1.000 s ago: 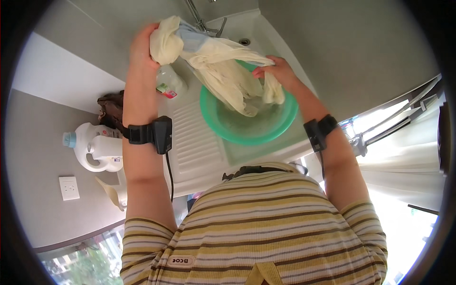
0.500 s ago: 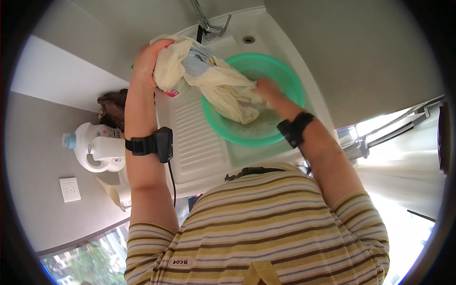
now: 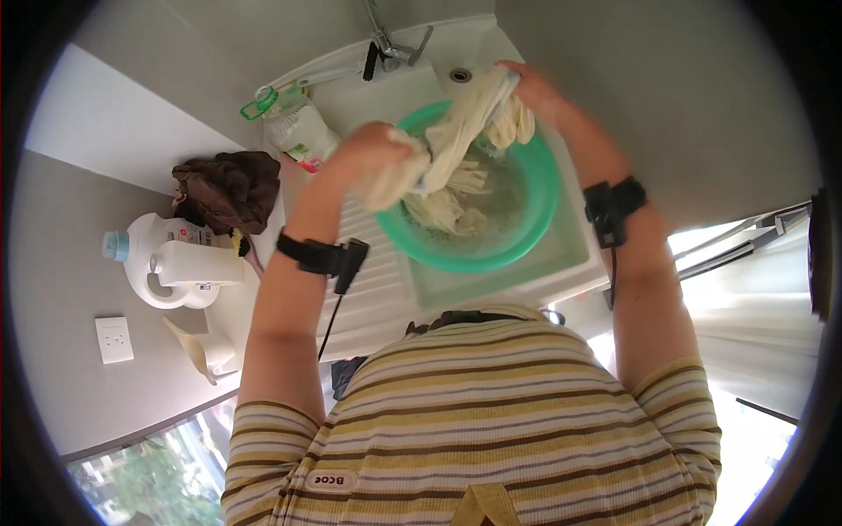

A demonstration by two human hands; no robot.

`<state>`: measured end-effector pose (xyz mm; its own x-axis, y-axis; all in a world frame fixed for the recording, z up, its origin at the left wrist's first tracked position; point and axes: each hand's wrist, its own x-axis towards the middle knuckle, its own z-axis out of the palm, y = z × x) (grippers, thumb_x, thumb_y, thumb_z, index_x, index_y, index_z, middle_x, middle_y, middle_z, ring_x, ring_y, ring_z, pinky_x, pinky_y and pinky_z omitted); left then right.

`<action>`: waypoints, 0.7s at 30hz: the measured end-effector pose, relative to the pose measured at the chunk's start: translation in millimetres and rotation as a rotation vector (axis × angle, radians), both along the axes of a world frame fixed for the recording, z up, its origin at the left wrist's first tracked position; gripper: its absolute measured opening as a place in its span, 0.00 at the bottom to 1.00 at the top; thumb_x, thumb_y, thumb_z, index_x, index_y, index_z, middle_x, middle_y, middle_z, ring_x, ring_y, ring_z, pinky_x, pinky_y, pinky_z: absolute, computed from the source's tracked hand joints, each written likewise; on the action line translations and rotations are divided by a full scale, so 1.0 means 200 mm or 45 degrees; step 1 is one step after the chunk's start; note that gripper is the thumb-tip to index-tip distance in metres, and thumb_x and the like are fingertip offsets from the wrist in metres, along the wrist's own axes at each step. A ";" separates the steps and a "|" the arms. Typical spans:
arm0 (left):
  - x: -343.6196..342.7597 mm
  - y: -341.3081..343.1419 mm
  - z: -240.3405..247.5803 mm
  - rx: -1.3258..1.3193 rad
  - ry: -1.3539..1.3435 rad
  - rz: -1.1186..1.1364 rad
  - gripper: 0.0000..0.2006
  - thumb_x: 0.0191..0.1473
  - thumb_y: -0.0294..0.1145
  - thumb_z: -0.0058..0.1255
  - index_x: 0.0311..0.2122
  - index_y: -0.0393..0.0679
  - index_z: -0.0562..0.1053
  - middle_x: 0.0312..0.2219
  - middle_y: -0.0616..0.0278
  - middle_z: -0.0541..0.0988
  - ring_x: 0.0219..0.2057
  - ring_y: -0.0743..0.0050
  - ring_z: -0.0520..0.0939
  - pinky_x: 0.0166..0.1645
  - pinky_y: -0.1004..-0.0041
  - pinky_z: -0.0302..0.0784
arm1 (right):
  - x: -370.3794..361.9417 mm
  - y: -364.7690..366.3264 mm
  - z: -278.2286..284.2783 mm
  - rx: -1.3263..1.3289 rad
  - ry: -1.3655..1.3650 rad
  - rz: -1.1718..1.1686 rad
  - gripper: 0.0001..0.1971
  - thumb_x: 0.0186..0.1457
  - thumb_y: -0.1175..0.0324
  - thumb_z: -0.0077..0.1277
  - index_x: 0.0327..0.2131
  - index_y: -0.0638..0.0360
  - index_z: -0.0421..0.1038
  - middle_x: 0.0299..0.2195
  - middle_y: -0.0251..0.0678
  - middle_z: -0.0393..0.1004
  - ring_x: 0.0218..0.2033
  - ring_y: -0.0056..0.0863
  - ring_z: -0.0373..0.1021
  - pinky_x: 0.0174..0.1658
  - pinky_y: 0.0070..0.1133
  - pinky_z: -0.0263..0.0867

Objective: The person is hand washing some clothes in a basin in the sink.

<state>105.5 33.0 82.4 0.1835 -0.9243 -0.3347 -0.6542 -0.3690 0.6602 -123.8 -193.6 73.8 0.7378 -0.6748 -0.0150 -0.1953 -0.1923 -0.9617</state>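
A wet cream-coloured garment (image 3: 460, 127) with a greyish-blue patch stretches between my two hands over a green basin (image 3: 542, 206). My left hand (image 3: 373, 151) is closed round a bunched end at the basin's left rim, slightly blurred. Up near the far right rim, my right hand (image 3: 537, 92) grips the other end, and a fold of cloth hangs down beside it. The garment's lower part dips into cloudy, sudsy water (image 3: 504, 210) in the basin. Some fingertips are hidden by the cloth.
The basin stands in a white sink (image 3: 561, 254) with a ribbed washboard (image 3: 364, 254) on its left. A chrome tap (image 3: 399, 53) rises behind. Along the left are a clear bottle with green handle (image 3: 298, 127), brown cloth (image 3: 232, 188) and a white detergent jug (image 3: 158, 263).
My left hand has come right and down toward the basin, uncovering the clear bottle. My right hand has risen from the basin to its far right side, pulling the garment across.
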 end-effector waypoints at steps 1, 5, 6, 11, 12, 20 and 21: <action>-0.07 -0.01 -0.04 0.056 -0.306 -0.121 0.35 0.40 0.49 0.64 0.51 0.34 0.70 0.45 0.45 0.77 0.47 0.52 0.78 0.52 0.61 0.73 | 0.01 0.04 0.00 -0.010 0.036 0.030 0.18 0.60 0.64 0.46 0.53 0.57 0.68 0.45 0.34 0.73 0.45 0.25 0.70 0.49 0.23 0.66; -0.36 -0.13 -0.35 -0.472 -0.379 0.012 0.52 0.32 0.55 0.66 0.61 0.38 0.59 0.58 0.43 0.64 0.59 0.42 0.65 0.59 0.42 0.59 | -0.01 0.17 -0.02 0.103 0.010 0.170 0.14 0.57 0.71 0.50 0.47 0.57 0.70 0.41 0.29 0.73 0.42 0.20 0.70 0.47 0.20 0.66; -0.39 -0.17 -0.43 -0.699 -0.275 0.050 0.54 0.31 0.55 0.67 0.63 0.39 0.56 0.60 0.44 0.62 0.60 0.41 0.63 0.59 0.40 0.57 | 0.00 0.20 0.01 0.139 -0.041 0.208 0.12 0.56 0.71 0.51 0.45 0.57 0.70 0.40 0.28 0.73 0.41 0.19 0.69 0.46 0.20 0.66; -0.36 -0.22 -0.52 -0.491 0.292 0.149 0.38 0.34 0.42 0.64 0.54 0.39 0.69 0.46 0.46 0.76 0.50 0.52 0.75 0.51 0.59 0.69 | -0.06 0.27 0.09 0.056 -0.100 0.120 0.13 0.51 0.75 0.53 0.43 0.60 0.69 0.39 0.29 0.73 0.40 0.19 0.69 0.45 0.20 0.66; -0.30 -0.21 -0.52 -0.400 0.419 0.194 0.33 0.36 0.39 0.62 0.52 0.39 0.72 0.43 0.47 0.78 0.47 0.55 0.78 0.49 0.64 0.71 | -0.09 0.26 0.06 0.058 -0.082 0.066 0.14 0.51 0.75 0.54 0.43 0.60 0.69 0.39 0.29 0.74 0.39 0.19 0.69 0.44 0.20 0.66; -0.21 -0.17 -0.35 -0.810 1.338 0.876 0.16 0.42 0.27 0.54 0.40 0.37 0.72 0.33 0.61 0.76 0.35 0.68 0.77 0.43 0.73 0.72 | -0.09 0.32 -0.39 -0.579 0.129 -0.475 0.16 0.47 0.71 0.59 0.42 0.60 0.71 0.37 0.39 0.76 0.38 0.28 0.73 0.44 0.25 0.68; -0.22 -0.17 -0.37 -0.797 1.295 0.895 0.17 0.44 0.27 0.54 0.42 0.38 0.71 0.34 0.59 0.76 0.36 0.68 0.77 0.43 0.72 0.72 | -0.06 0.35 -0.43 -0.299 0.204 -0.506 0.17 0.48 0.67 0.58 0.42 0.61 0.71 0.38 0.40 0.76 0.39 0.29 0.72 0.44 0.26 0.68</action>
<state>60.6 -1.4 8.6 0.5961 -0.7849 -0.1689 0.4076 0.1145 0.9060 -136.3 -123.4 -12.0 0.4235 -0.9024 0.0788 -0.4395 -0.2807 -0.8532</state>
